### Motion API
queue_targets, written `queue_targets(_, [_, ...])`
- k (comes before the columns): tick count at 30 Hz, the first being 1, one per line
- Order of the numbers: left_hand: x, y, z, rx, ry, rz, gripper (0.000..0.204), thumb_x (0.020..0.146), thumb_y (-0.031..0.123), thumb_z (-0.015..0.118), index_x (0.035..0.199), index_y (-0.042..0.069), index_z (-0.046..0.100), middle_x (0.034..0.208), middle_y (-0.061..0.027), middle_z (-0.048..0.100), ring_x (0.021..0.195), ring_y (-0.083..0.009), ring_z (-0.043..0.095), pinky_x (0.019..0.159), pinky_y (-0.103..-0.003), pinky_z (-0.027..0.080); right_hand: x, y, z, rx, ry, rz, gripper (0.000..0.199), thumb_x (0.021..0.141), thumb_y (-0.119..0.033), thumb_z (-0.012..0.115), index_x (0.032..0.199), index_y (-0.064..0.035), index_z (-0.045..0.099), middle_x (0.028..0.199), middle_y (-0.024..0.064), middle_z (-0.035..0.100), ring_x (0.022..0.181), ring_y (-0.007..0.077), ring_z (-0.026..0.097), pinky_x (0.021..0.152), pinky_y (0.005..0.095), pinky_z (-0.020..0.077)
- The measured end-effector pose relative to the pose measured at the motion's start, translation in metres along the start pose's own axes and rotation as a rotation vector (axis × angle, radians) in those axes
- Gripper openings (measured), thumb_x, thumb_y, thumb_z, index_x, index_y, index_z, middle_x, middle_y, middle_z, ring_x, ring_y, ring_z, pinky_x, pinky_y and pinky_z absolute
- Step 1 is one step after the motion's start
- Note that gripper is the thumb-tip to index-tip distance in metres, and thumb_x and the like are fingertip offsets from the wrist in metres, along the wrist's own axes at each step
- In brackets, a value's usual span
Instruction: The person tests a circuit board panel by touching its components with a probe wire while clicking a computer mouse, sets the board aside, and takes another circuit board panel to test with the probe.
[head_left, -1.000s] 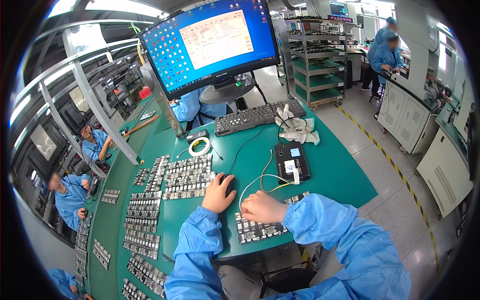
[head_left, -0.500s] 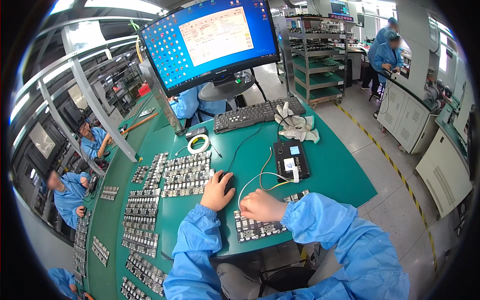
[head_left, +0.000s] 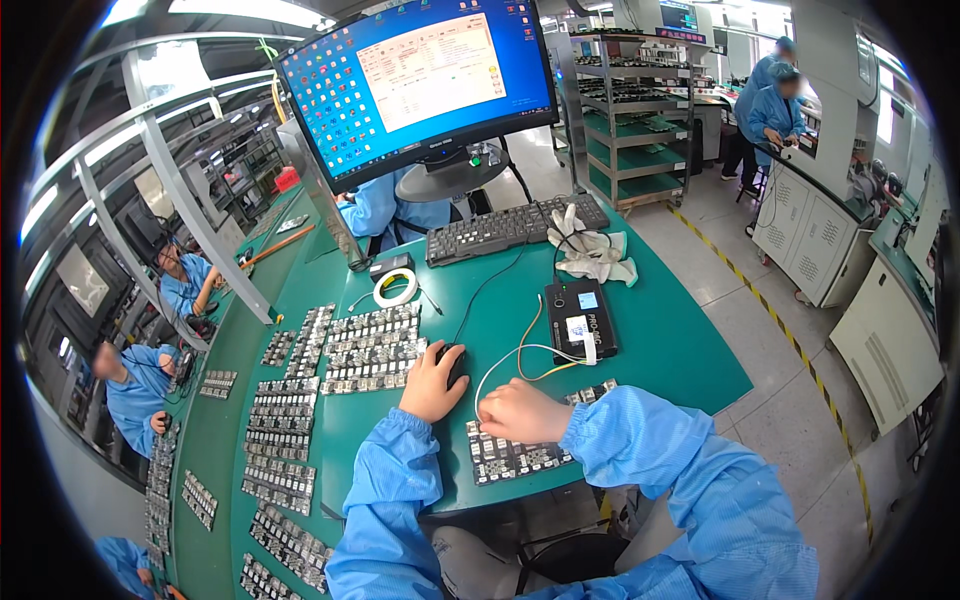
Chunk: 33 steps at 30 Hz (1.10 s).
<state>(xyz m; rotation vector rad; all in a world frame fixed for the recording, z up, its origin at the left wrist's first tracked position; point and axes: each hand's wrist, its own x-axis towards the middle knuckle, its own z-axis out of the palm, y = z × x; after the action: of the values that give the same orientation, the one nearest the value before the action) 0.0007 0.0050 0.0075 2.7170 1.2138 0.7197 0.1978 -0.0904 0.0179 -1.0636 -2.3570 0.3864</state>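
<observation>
While the left hand [head_left: 432, 388] was curled over the black mouse [head_left: 455, 363], the right hand [head_left: 522, 411] was above the board group [head_left: 495, 467], which lay partly under it and toward six o'clock. Its fingers were bent inward; the white wire [head_left: 524, 347] came to them, but I could not tell whether they gripped it. From this hand, the black box [head_left: 583, 318] was at one o'clock. From the left hand, other boards [head_left: 375, 350] were at ten o'clock.
</observation>
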Motion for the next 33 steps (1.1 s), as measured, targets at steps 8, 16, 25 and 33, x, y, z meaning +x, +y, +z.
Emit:
queue_targets(8, [-0.0001,-0.0029,0.0015,-0.007,0.001,0.009,0.054,0.08,0.026,0.068,0.131,0.015,0.052,0.132,-0.0252,0.047,0.113,-0.0457,0.052,0.095,-0.051,0.044,0.0001,-0.0003,-0.0001,0.012,-0.006,0.002,0.016,0.084,-0.024,0.066,0.078,-0.0091,0.063,0.078,0.0073,0.066,0.082,0.0267,0.064,0.077,0.0426,0.0439])
queue_targets(16, [0.001,0.0004,-0.0002,-0.001,-0.013,-0.009,0.054,0.081,0.023,0.068,0.132,0.013,0.052,0.133,-0.0252,0.047,0.115,-0.0459,0.051,0.099,-0.048,0.043,-0.0005,0.0003,0.0006,-0.005,-0.007,0.001,0.016,0.084,-0.024,0.065,0.078,-0.009,0.063,0.079,0.0073,0.066,0.083,0.027,0.064,0.076,0.0426,0.0441])
queue_targets(25, [0.0003,0.0012,-0.0009,-0.011,-0.008,-0.008,0.054,0.08,0.023,0.068,0.131,0.013,0.053,0.133,-0.0253,0.047,0.114,-0.0458,0.052,0.098,-0.048,0.043,-0.0007,0.0012,0.0019,-0.018,0.0,-0.01,0.017,0.084,-0.025,0.065,0.079,-0.0091,0.063,0.078,0.0074,0.066,0.082,0.027,0.065,0.076,0.0427,0.0443])
queue_targets(33, [0.0001,0.001,-0.0006,0.003,0.0,-0.005,0.054,0.08,0.023,0.068,0.131,0.013,0.053,0.132,-0.0249,0.048,0.113,-0.0457,0.052,0.097,-0.049,0.044,-0.0008,0.0006,0.0013,-0.007,0.002,-0.001,0.017,0.084,-0.025,0.065,0.079,-0.009,0.063,0.078,0.0075,0.066,0.081,0.027,0.064,0.076,0.0424,0.0442])
